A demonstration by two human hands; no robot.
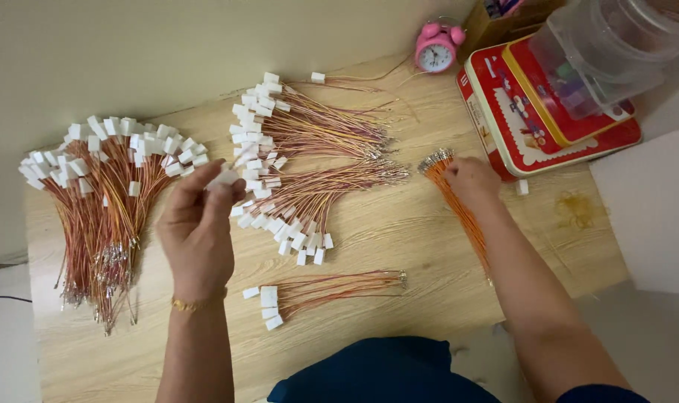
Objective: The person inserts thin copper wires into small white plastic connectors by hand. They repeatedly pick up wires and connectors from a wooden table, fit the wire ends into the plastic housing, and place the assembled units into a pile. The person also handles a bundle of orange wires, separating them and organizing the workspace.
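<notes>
White plug housing (225,177): I find it pinched between the thumb and fingertips of the left hand (198,227), raised above the wooden table (399,231). I cannot tell whether any wire is seated in it.

The right hand (471,179) lies flat, fingers bent down onto the terminal end of a bundle of loose orange wires (462,209); these carry metal tips and no plugs. Whether a single wire is gripped there I cannot tell.

Progress, as I judge it from how things lie: a good share is done. Finished leads with white plugs lie in a large fanned heap (101,201) to the outer side of the left fingers, in two stacked fans (302,164) between the two hands, and in a small group of four (310,289) nearer the body, below the left wrist. What remains appears to be the orange bundle under the right fingers. One stray plug (521,186) sits just beyond the right hand.

Containers: a red and yellow tin (504,142), lid on, contents hidden, stands beyond the right fingers. A clear plastic box (608,52) rests on top of it; small coloured items show through, too blurred to identify. A brown carton (496,26) stands behind, beside a pink alarm clock (437,48).
</notes>
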